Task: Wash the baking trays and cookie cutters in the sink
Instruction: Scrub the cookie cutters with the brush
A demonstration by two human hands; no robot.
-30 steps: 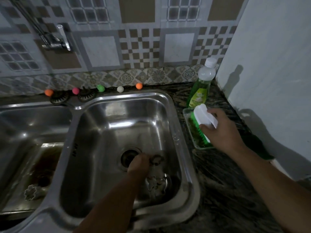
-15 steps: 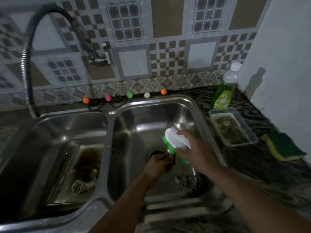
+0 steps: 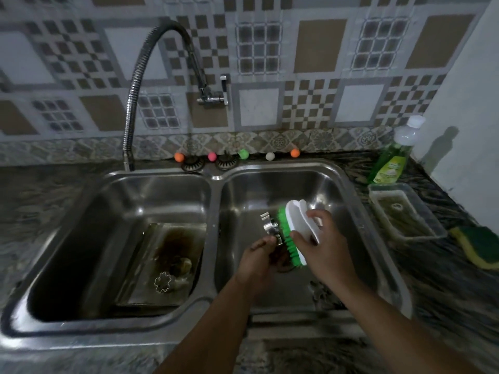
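Over the right basin of the steel double sink (image 3: 359, 217), my left hand (image 3: 256, 255) grips a shiny metal cookie cutter (image 3: 270, 225). My right hand (image 3: 321, 244) holds a white scrub brush (image 3: 299, 220) whose green bristles press against the cutter. A dirty baking tray (image 3: 151, 265) lies in the left basin with a flower-shaped cutter (image 3: 162, 282) on it. Another cutter (image 3: 321, 292) rests dimly on the right basin's floor, partly hidden by my right forearm.
A flexible tap (image 3: 140, 76) arches over the left basin. A green dish-soap bottle (image 3: 391, 160), a clear plastic tub (image 3: 405, 211) and a green-yellow sponge (image 3: 478, 247) sit on the dark counter to the right. Small coloured balls (image 3: 243, 153) line the sink's back edge.
My right hand carried the brush from the tub on the counter over into the right basin. My left hand lifted a cutter off the basin floor up against the bristles.
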